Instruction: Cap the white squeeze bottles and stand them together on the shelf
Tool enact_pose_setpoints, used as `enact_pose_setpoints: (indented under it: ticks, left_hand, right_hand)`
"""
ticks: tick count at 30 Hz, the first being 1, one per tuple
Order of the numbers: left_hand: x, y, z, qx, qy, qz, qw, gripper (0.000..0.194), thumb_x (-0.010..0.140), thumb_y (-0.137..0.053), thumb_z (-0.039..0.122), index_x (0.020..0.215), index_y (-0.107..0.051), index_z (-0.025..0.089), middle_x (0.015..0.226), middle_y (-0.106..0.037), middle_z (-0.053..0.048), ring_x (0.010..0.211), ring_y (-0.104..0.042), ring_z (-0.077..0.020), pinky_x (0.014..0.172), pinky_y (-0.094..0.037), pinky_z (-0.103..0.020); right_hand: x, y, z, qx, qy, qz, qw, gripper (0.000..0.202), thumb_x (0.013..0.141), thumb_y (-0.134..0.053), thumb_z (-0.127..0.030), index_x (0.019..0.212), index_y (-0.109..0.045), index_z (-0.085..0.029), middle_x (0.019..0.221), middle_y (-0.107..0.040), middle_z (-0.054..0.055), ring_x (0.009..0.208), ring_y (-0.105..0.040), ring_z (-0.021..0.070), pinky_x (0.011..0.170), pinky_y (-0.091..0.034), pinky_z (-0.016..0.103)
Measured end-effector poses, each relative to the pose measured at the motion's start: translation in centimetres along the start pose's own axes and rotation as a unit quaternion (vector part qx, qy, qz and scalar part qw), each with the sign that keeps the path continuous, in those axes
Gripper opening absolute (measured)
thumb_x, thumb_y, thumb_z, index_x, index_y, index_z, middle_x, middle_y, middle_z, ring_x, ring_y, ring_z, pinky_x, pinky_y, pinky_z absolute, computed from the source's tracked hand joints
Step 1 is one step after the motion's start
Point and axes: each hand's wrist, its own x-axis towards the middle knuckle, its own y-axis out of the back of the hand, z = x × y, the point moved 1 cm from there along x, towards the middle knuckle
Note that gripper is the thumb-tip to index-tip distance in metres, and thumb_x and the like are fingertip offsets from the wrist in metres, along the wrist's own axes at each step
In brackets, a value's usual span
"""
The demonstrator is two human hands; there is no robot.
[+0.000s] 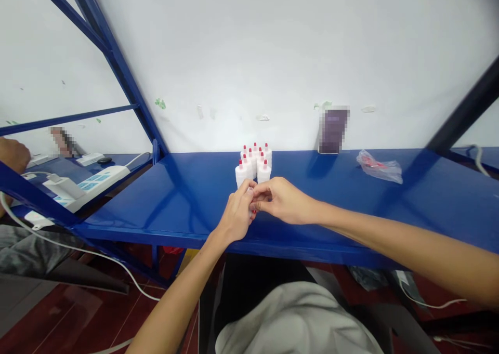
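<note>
My left hand (pixel 237 211) and my right hand (pixel 286 200) meet at the front of the blue table. Fingers of the left are curled around something mostly hidden, with a bit of red showing below them. The right pinches thumb and fingertips together against the left fingers; what lies in that pinch is too small and covered to name. Just beyond both hands, several white squeeze bottles (pixel 242 174) with red tips stand upright in a tight cluster.
A blue table (pixel 187 187) runs along a white wall. At the back leans a blurred phone (pixel 334 130); right of it lies a clear plastic bag (pixel 379 167) with red inside. Left, beyond a blue frame post (pixel 128 86), are a power strip (pixel 97 183) and another person's hand (pixel 13 154).
</note>
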Motion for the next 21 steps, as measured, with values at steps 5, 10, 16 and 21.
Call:
enact_pose_setpoints:
  ticks: [5, 10, 16, 21]
  left_hand:
    - [0.0, 0.3, -0.3, -0.019, 0.015, -0.026, 0.999, 0.017, 0.091, -0.041, 0.028, 0.106, -0.047, 0.022, 0.057, -0.048, 0.008, 0.045, -0.044, -0.0096, 0.042, -0.034, -0.018]
    - [-0.4, 0.2, 0.0, 0.038, -0.008, 0.001, 0.999, 0.025, 0.084, -0.038, 0.018, 0.106, -0.048, 0.022, 0.054, -0.050, 0.008, 0.044, -0.046, -0.0100, 0.046, -0.036, -0.019]
    - [-0.4, 0.2, 0.1, 0.004, -0.016, 0.064, 0.998, 0.030, 0.092, -0.044, 0.039, 0.118, -0.045, 0.024, 0.058, -0.058, 0.007, 0.043, -0.050, -0.0119, 0.044, -0.039, -0.020]
    - [0.3, 0.7, -0.1, -0.083, 0.019, 0.176, 0.981, 0.036, 0.095, -0.034, 0.052, 0.094, -0.051, 0.020, 0.054, -0.059, 0.003, 0.037, -0.045, -0.0102, 0.041, -0.034, -0.020]
  right_hand:
    - [-0.3, 0.1, 0.7, 0.050, -0.052, 0.025, 0.997, 0.016, 0.084, -0.064, -0.021, 0.094, -0.075, -0.015, 0.084, -0.079, 0.004, 0.081, -0.076, 0.0211, 0.082, -0.059, 0.034]
    - [-0.7, -0.5, 1.0, 0.059, -0.046, 0.029, 0.997, 0.017, 0.085, -0.063, -0.023, 0.095, -0.075, -0.014, 0.089, -0.079, 0.005, 0.083, -0.075, 0.0204, 0.081, -0.059, 0.033]
    - [-0.2, 0.7, -0.4, 0.016, 0.000, 0.011, 1.000, 0.016, 0.089, -0.058, -0.021, 0.090, -0.073, -0.015, 0.081, -0.077, 0.004, 0.077, -0.073, 0.0181, 0.075, -0.057, 0.030]
    - [1.3, 4.2, -2.9, -0.222, 0.000, 0.139, 0.965, 0.012, 0.082, -0.062, -0.012, 0.083, -0.074, -0.015, 0.079, -0.075, 0.005, 0.072, -0.068, 0.0176, 0.068, -0.050, 0.029]
